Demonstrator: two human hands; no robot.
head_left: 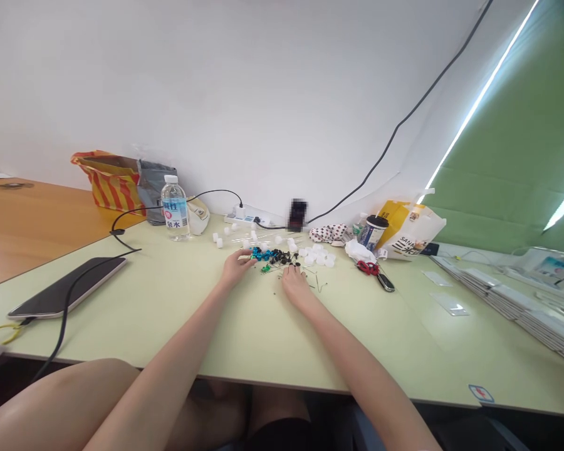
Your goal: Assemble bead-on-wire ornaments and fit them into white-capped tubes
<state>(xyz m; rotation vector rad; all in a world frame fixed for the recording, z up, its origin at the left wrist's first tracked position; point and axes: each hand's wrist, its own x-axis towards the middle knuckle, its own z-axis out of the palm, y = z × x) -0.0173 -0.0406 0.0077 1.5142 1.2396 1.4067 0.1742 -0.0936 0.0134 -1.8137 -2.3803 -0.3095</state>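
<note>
left hand (235,266) centre frame, fingers curled at the blue beads (262,254), whether it grips one, can't tell. right hand (295,285) fingertips down by the black beads (281,256), hold unclear too. tiny pieces on the tabletop (169,300): fingertip pinches, one at a time, i'd say.

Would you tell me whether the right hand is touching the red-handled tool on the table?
Apart. The head view shows a strip of bare table between the right hand and the red-handled tool.
</note>
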